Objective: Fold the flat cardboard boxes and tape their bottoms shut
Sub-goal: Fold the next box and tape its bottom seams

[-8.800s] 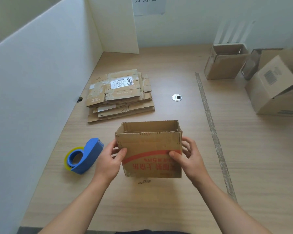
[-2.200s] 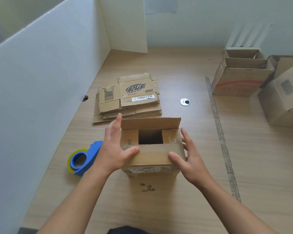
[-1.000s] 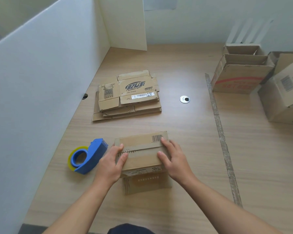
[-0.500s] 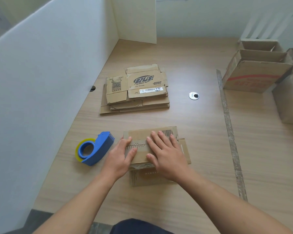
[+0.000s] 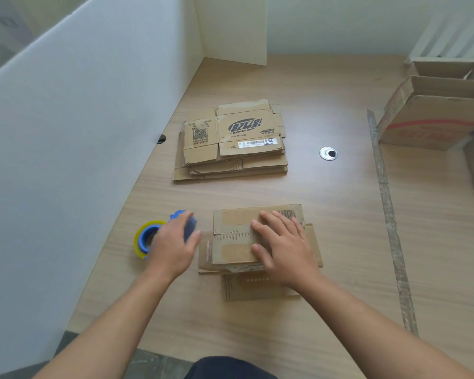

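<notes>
A small brown cardboard box [image 5: 231, 242] stands bottom-up on the wooden table [image 5: 340, 228] in front of me, its bottom flaps folded shut. My right hand [image 5: 283, 248] lies flat on those flaps, fingers straight, pressing them down. My left hand [image 5: 171, 244] has left the box and covers the blue tape dispenser [image 5: 145, 237] with its yellow-edged roll, just left of the box. Its fingers and thumb curl round the blue body. A stack of flat cardboard boxes [image 5: 231, 143] lies further back.
A white partition [image 5: 66, 132] runs along the table's left side and meets a wall at the back. Folded open boxes [image 5: 433, 119] stand at the far right. A metal grommet [image 5: 328, 153] and a worn strip of tape [image 5: 386, 201] mark the tabletop.
A new flat box was opened and its bottom flaps folded down. In the last half second my left hand moved off the flaps to the tape dispenser. My right hand stays pressing.
</notes>
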{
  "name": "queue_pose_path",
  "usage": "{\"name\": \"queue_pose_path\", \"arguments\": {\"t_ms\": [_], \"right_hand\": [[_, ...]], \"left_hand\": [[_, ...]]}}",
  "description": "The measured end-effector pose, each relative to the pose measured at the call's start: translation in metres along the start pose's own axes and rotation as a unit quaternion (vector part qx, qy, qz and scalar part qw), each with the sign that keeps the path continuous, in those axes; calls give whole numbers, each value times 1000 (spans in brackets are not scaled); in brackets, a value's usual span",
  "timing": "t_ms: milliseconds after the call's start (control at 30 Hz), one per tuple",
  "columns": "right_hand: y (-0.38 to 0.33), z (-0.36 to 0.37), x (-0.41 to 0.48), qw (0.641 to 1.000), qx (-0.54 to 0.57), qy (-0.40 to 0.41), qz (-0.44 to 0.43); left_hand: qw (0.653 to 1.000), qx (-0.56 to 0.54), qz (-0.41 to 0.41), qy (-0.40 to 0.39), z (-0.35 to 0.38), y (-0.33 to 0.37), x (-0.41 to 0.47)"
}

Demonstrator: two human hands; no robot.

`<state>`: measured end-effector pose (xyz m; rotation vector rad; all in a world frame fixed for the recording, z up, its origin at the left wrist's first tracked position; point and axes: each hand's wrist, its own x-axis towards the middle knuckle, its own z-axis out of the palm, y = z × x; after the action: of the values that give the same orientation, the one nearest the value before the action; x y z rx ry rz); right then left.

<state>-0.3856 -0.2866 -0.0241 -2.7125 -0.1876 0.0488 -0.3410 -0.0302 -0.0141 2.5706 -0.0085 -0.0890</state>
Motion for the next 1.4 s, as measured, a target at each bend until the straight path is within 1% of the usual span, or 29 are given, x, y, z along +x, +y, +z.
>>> {"name": "queue_pose_path", "arguments": {"t_ms": [33, 100, 133, 200, 233, 300, 433, 533, 667, 867, 1033, 1133, 1167, 1233, 1300, 1333, 1400], "right_hand": [[1, 0, 1, 1000, 7, -2, 4], [2, -2, 3, 1000, 24, 0, 18], [2, -2, 4, 999, 30, 7, 25], [-1, -1, 5, 999, 34, 20, 34], [-2, 0, 5, 999, 33, 23, 37], [-2, 1, 6, 999, 29, 26, 38], [-4, 2, 6, 999, 9, 29, 36], [-4, 4, 5, 999, -3, 32, 35], [-2, 8, 4, 998, -12, 49, 31], [2, 6, 8, 998, -35, 60, 1], [6, 6, 11, 997, -31, 70, 0], [6, 7, 11, 997, -18, 81, 0], [6, 7, 11, 997, -6, 83, 1], [6, 7, 12, 996, 26, 85, 5], [6, 3, 14, 995, 64, 77, 14], [6, 0, 14, 993, 88, 71, 21], [7, -7, 14, 988, 141, 57, 27]], "left_hand": [[998, 57, -18, 10, -4, -13, 3], [984, 162, -72, -18, -7, -34, 8], [975, 196, -96, -46, -6, -42, 9], [962, 223, -123, -95, -1, -53, 12], [961, 221, -127, -111, 3, -56, 13], [965, 196, -134, -113, 11, -58, 15], [966, 213, -130, -71, 23, -62, 16], [968, 206, -131, -55, 28, -65, 21], [976, 161, -135, -60, 33, -63, 28], [979, 150, -110, -82, 19, -67, 30], [988, 127, -40, -77, -23, -45, 21], [989, 126, 31, -66, -50, -27, 11], [988, 127, 68, -55, -58, -21, 9], [970, 149, 190, -27, -69, -8, 4], [938, 164, 303, -29, -70, 0, 1], [924, 171, 339, -41, -67, 2, 2], [908, 180, 373, -60, -57, 7, 2]]}}
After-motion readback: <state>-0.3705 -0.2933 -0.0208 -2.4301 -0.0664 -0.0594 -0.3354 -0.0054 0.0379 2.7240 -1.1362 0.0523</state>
